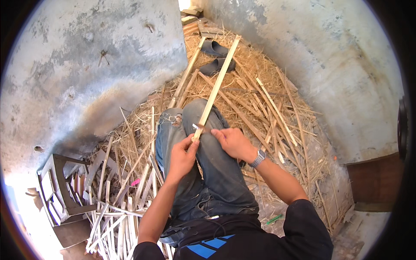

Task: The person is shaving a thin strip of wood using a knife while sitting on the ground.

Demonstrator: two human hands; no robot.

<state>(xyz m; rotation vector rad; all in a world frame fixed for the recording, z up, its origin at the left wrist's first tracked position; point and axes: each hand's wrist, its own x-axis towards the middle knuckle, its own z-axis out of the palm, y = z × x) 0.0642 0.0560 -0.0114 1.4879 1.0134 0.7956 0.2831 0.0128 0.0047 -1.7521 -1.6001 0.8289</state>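
The left hand (pixel 181 157) is closed around the near end of a long bamboo strip (pixel 215 84), which rests on the raised knee of the jeans (pixel 203 173) and runs up and away over the straw. The right hand (pixel 232 142) is closed on the handle of a small knife (pixel 200 127), whose blade sits across the strip just above the left hand's fingers.

To perform this step well, judged from the posture shown:
- Keep the strip braced against the knee so that it cannot twist.
- Hold the blade at a shallow angle and direct the cut away from the body.
- Keep the left thumb below the blade line.
- Take thin shavings rather than deep bites, as the strip appears slender and likely to split.

The floor is covered in straw and shavings (pixel 260 86). A heap of cut strips (pixel 117 208) lies to the left, beside a small wooden stool (pixel 60 190). A pair of dark sandals (pixel 216 56) rests on the straw ahead. Worn, stained plaster walls (pixel 86 65) close in on both sides, with a narrow bright opening at the far end.
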